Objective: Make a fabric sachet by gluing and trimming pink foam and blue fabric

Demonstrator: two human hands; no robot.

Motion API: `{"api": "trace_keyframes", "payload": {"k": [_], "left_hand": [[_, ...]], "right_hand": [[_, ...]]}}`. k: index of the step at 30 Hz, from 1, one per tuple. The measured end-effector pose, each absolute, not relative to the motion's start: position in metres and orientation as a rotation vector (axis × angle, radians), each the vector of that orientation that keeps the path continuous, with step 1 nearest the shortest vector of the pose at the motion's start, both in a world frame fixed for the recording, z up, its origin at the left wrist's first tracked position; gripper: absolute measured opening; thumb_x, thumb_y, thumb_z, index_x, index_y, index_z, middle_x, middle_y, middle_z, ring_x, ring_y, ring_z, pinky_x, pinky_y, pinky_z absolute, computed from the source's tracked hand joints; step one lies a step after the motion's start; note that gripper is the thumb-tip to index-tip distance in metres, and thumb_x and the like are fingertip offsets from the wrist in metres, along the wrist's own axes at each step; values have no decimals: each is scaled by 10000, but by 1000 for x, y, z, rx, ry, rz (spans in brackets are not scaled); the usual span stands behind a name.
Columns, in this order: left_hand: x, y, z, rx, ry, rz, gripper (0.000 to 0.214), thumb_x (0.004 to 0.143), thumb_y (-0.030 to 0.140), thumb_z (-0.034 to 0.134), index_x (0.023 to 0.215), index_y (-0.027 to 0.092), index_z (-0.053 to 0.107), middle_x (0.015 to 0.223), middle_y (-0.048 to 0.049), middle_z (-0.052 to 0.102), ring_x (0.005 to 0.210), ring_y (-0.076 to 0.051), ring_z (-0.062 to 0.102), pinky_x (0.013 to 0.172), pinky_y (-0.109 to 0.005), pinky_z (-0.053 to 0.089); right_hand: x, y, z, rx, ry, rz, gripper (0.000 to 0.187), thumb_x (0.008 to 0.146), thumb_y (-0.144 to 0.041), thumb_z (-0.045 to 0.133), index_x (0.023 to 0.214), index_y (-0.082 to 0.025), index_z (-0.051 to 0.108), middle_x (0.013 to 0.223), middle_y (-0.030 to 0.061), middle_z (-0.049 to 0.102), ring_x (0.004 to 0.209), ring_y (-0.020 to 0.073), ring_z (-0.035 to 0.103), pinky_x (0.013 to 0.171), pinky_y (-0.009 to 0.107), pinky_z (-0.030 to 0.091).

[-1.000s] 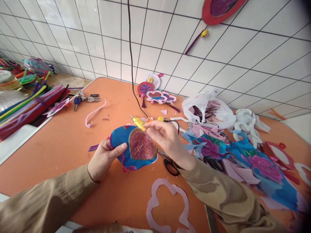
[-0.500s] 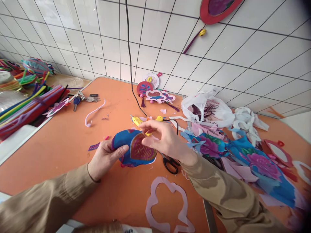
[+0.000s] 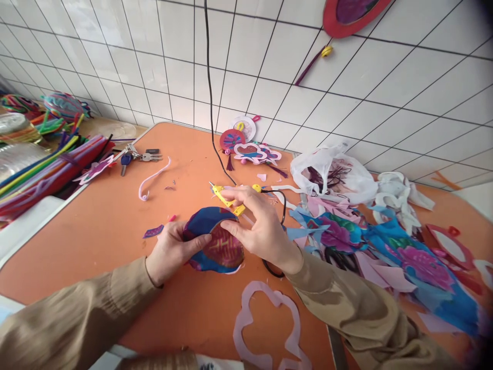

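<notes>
Two-handed contact with the blue fabric piece (image 3: 204,218) above the orange table (image 3: 173,313): clamped in the left hand (image 3: 173,251), thumbed by the right hand (image 3: 265,234), unclear if gripped there. Could snag on the yellow tool (image 3: 224,201) behind if pushed forward.

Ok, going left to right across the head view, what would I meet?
Pipe cleaners, keys, left hand, held fabric, right hand, plastic bag, white scraps.
</notes>
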State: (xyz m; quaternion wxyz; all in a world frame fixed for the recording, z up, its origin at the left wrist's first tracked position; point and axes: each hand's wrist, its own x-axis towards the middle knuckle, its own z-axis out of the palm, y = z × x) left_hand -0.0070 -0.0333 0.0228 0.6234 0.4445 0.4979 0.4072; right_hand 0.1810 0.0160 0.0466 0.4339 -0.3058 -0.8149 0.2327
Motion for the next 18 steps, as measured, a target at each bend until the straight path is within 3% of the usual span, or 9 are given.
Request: {"api": "trace_keyframes", "payload": {"k": [5, 9, 13, 18], "left_hand": [[-6, -33, 24, 1017, 1149, 925, 264, 661, 370, 788, 726, 120, 733, 475, 7, 608, 387, -113, 528, 377, -208, 438], [-5, -32, 27, 1025, 1133, 1013, 157, 644, 270, 769, 678, 123, 725, 533, 0, 648, 439, -96, 530, 442, -200, 449], [-6, -32, 27, 967, 1202, 1003, 142, 602, 205, 699, 505, 147, 614, 370, 34, 509, 311, -63, 377, 320, -190, 286], [-9, -31, 26, 962, 1204, 1035, 94, 579, 149, 625, 486, 154, 610, 367, 30, 523, 322, -72, 385, 327, -193, 272]], "right_hand": [[180, 14, 42, -575, -2071, 221, 146, 871, -102, 577, 928, -221, 639, 1068, 86, 646, 1006, 211, 628, 877, 421, 540], [182, 11, 41, -409, -2135, 10, 168, 867, -82, 565, 888, -230, 642, 1059, 59, 680, 1018, 195, 622, 863, 386, 545], [183, 11, 41, -212, -2293, -110, 179, 867, -81, 552, 907, -230, 643, 1007, 36, 728, 985, 190, 650, 917, 404, 502], [186, 8, 43, -126, -2426, -298, 194, 905, -138, 511, 856, -270, 645, 904, -6, 750, 869, 161, 677, 946, 422, 486]]}}
